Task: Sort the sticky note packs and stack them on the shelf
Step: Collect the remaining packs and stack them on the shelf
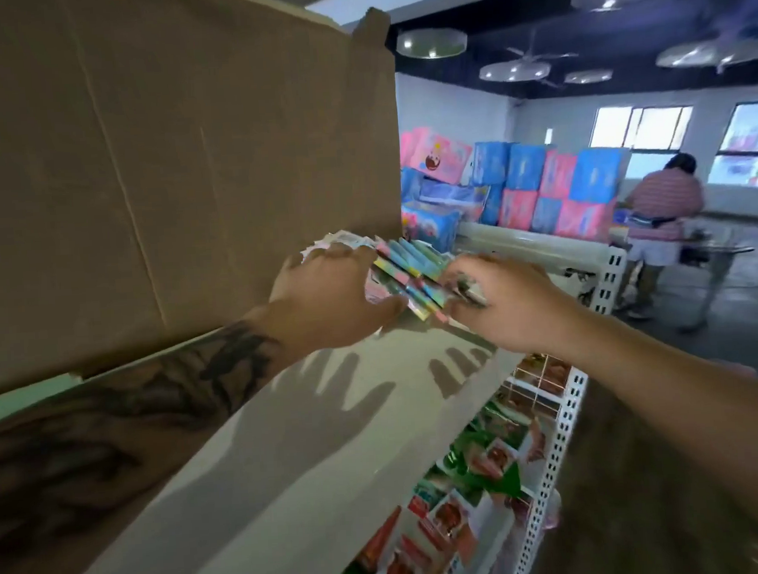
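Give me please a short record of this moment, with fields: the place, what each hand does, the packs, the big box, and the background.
place: top of a white shelf in a store room
left hand: grips the left end of the sticky note packs
right hand: grips the right end of the same bundle
packs: colourful, fanned out, tilted, between both hands above the shelf
cardboard box: large, brown, on the shelf, left of the packs
background: pink and blue boxes stacked; a person standing at a table

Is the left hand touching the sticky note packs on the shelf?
Touching. The head view shows the left hand wrapped around the end of the sticky note packs, no gap visible.
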### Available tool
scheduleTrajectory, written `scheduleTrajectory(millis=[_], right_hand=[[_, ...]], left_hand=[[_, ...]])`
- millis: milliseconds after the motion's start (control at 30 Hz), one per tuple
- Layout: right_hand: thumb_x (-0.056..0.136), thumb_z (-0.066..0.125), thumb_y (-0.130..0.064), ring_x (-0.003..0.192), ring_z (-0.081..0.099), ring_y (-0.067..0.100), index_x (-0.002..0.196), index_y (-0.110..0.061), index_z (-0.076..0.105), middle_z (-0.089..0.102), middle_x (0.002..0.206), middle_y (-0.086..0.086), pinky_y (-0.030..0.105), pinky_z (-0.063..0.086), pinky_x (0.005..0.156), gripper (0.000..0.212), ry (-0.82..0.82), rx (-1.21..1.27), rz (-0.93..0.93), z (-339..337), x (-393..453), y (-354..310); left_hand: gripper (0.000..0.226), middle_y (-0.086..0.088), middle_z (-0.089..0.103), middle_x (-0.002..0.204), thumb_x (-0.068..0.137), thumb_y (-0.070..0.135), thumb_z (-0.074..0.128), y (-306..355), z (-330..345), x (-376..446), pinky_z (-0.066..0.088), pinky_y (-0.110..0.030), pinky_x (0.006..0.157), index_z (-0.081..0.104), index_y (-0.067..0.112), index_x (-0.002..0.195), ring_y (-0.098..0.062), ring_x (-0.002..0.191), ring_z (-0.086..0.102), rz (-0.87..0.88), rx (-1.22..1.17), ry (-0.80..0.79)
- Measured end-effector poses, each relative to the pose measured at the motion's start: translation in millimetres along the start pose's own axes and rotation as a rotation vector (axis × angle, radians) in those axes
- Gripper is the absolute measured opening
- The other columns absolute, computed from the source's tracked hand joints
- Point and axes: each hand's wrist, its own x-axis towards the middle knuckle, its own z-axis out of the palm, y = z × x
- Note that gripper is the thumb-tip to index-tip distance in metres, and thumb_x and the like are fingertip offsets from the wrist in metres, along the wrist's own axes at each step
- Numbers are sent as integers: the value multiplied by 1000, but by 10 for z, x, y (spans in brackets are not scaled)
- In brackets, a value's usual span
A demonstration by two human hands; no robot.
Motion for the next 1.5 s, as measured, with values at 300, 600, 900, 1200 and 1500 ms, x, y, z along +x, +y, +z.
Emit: scheduleTrajectory(millis=[300,600,900,1200,1500], right_hand=[[90,66,-57,123,59,24,141,-32,48,62,138,-2,45,48,100,60,-24,35,-26,206,641,525],[70,83,-54,101,60,15,107,-42,49,56,125,-10,42,54,87,52,-298,217,-205,306,1520,1107],[58,89,-57,101,63,10,97,-37,54,63,104,-13,43,55,90,56,-424,387,-486,484,1984,1377],[51,86,-70,104,66,11,104,-40,59,69,108,-14,48,55,93,66,-312,587,-664,440,2011,1438],[61,88,-64,101,64,12,107,-41,55,64,112,-17,44,54,92,61,-256,529,-798,181,1694,816]], left_hand=[[74,6,61,128,72,85,54,168,335,701,42,-41,100,55,36,127,-23,123,56,3,-6,28],[124,8,36,162,59,100,50,367,395,1241,12,-48,121,22,32,159,-16,149,31,-77,173,-182],[103,12,42,157,74,73,71,614,430,1436,20,-43,118,26,34,158,-14,134,46,-215,72,-245],[98,13,60,138,63,73,79,677,218,1121,32,-53,117,45,38,148,-15,126,54,-302,-37,-70],[102,23,60,122,56,69,85,539,-355,45,42,-35,106,48,37,145,-13,117,59,-468,43,148]])
